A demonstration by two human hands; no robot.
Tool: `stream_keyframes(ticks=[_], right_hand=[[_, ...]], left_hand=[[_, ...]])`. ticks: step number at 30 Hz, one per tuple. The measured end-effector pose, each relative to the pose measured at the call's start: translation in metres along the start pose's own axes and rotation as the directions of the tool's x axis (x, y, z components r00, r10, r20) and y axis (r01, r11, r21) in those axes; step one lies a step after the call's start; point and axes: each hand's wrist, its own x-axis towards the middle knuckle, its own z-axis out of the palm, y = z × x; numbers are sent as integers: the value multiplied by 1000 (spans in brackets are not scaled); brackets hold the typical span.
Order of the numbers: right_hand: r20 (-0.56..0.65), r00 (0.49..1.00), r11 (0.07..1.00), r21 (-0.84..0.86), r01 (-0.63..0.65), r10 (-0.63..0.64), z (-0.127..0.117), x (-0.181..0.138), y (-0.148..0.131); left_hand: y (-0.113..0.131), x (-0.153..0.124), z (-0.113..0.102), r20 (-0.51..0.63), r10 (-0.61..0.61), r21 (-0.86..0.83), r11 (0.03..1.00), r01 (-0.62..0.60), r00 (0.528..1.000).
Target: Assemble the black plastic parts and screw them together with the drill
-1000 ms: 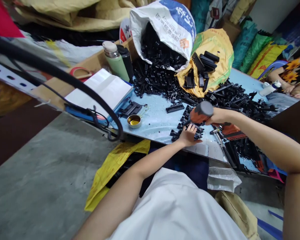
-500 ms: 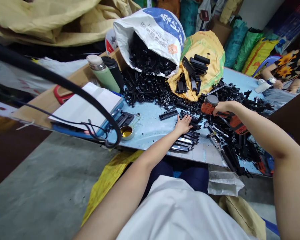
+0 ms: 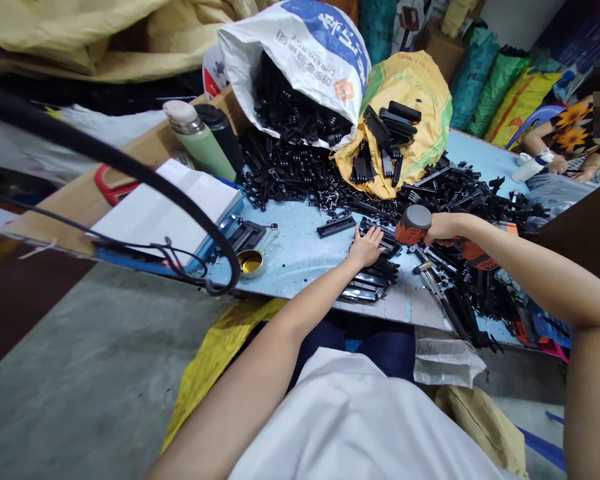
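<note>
My left hand (image 3: 366, 247) lies palm down on a stack of black plastic parts (image 3: 373, 283) near the front edge of the blue table (image 3: 300, 250). The fingers are spread and loose, so it grasps nothing and only rests on the stack. Just beside it at three o'clock, my right hand (image 3: 443, 227) is clenched around an orange power tool (image 3: 473, 252), and the tool's grey round cap (image 3: 414, 219) sits between the two hands. I cannot tell whether the tool's tip touches anything, because it is lost in the heap of loose black pieces (image 3: 480, 190) that spreads toward two o'clock. One long black part (image 3: 336, 227) lies alone at ten o'clock from the left hand. A small tin of yellow liquid (image 3: 253, 262) stands at nine o'clock, well apart, with a white box (image 3: 165, 207) beyond it. A green flask (image 3: 200, 140) and a black flask (image 3: 225, 137) stand upright side by side at eleven o'clock. At twelve o'clock a white sack (image 3: 305, 47) spills more black pieces onto the table, and a yellow sack (image 3: 420, 87) leans against it on the one o'clock side. A thick black hose (image 3: 105, 155) arcs across the left of the view. A co-worker's arm (image 3: 550, 143) rests at the far corner, at two o'clock.
</note>
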Motion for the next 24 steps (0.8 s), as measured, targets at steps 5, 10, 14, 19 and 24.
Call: stream_keyframes(ticks=[5,10,14,19,24], right_hand=[[-48,998,989,-144,35,-42,7,-14,-9],[62,996,994,-86,62,-57,17,-30,-8],[72,994,978,-183,98,-86,24,-31,-17],[-36,992,935,-340,101,-121,30,-49,-26],[29,991,957,-255,135,-132,40,-63,-23]], left_hand=[[-1,0,0,0,4,-10,1000,-4,1000],[0,6,0,76,-27,-21,999,29,997],[4,8,-6,90,-40,-19,999,42,995],[14,-33,-12,112,82,-66,995,-75,990],[25,-99,1,132,255,-102,965,-242,958]])
